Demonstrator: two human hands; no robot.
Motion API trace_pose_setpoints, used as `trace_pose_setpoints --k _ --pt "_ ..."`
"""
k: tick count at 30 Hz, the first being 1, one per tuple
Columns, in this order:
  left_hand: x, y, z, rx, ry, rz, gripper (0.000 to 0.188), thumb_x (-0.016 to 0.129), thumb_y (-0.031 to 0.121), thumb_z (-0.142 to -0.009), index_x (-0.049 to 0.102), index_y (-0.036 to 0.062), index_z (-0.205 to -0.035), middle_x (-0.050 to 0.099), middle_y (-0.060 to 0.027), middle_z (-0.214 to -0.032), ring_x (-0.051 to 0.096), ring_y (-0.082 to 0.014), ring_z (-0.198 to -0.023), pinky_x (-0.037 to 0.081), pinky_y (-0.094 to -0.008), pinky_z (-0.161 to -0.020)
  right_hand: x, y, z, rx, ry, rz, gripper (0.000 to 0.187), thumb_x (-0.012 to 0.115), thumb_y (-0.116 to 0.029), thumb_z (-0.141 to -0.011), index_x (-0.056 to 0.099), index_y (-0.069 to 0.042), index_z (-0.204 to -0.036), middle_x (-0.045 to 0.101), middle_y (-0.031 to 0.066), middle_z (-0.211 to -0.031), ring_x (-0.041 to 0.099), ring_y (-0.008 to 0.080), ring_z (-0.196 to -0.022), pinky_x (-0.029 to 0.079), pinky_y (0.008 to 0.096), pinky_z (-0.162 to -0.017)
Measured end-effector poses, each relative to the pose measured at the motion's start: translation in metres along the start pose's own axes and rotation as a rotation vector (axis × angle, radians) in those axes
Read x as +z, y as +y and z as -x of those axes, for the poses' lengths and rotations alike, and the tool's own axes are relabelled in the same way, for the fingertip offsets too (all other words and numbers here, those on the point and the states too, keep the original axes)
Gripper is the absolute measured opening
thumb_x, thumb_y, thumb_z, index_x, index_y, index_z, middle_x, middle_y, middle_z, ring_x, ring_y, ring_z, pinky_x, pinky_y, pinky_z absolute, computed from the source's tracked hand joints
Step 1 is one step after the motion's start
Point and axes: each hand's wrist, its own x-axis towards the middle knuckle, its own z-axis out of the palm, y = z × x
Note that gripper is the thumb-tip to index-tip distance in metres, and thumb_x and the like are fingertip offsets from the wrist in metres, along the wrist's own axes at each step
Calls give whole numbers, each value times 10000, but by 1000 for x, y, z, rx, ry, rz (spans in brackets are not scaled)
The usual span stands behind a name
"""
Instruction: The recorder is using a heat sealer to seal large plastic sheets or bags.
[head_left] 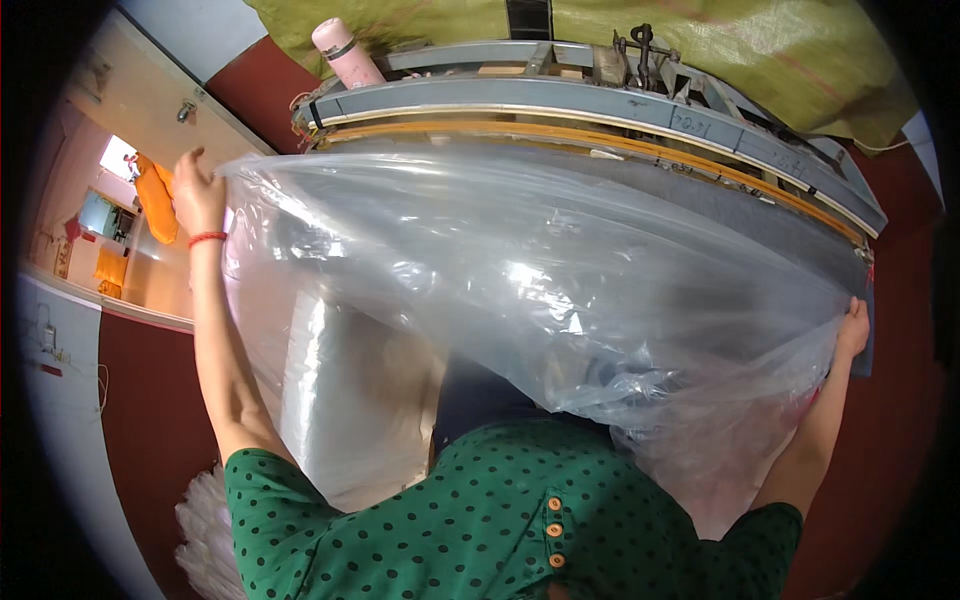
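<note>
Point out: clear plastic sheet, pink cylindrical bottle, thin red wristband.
Clear plastic sheet (450, 250), head view: middle of its spread span.
Pink cylindrical bottle (356, 68), head view: body below the dark band.
Thin red wristband (207, 237), head view: middle of its visible side.

From my station I pick out a clear plastic sheet (480, 250) glinting silvery white; a green shirt (440, 500) with black polka dots and orange-brown buttons (555, 531); a red wrist cord (208, 237); a pink flask (350, 56); a blue-grey metal frame (560, 95); a yellow-green cover (800, 60).
</note>
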Motion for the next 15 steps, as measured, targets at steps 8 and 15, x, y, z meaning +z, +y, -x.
trace_pose_setpoints --k 8,15 --pt "58 47 125 298 -727 322 277 493 49 -737 524 36 -1012 555 -174 -989 527 -362 -869 440 -396 -745 3 -8 0 25 3 3 336 356 -404 -863 512 -113 -926 555 188 -888 501 408 -826 401 458 -650" --pt "46 122 116 475 -565 442 171 534 81 -746 565 33 -907 558 -125 -926 546 -309 -799 457 -364 -672 -9 -11 5 53 -14 -110 388 352 -421 -864 515 -71 -897 550 194 -853 503 387 -800 397 408 -660"
